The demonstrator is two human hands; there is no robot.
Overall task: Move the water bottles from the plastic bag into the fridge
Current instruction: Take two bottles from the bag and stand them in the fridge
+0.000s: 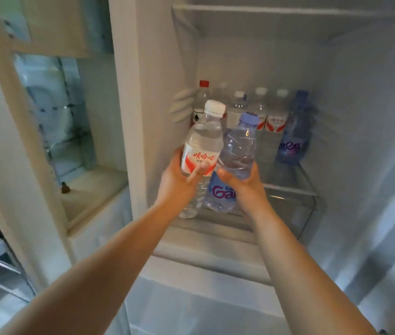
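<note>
My left hand (179, 182) grips a clear water bottle (203, 143) with a white cap and a red-and-white label. My right hand (244, 187) grips a blue-tinted bottle (238, 151) with a pale blue cap and a purple-lettered label. Both bottles are held side by side, tilted, in front of the open fridge (360, 117). On the glass shelf (290, 187) behind them stand several bottles: a red-capped one (202, 100), white-capped ones (276, 114) and a blue one (294, 136) at the right. The plastic bag is out of view.
The fridge door (53, 105) stands open at the left, with shelves in it and a small dark object on a lower ledge. An upper fridge shelf (276, 13) runs across the top. A clear drawer (300, 213) lies below the glass shelf.
</note>
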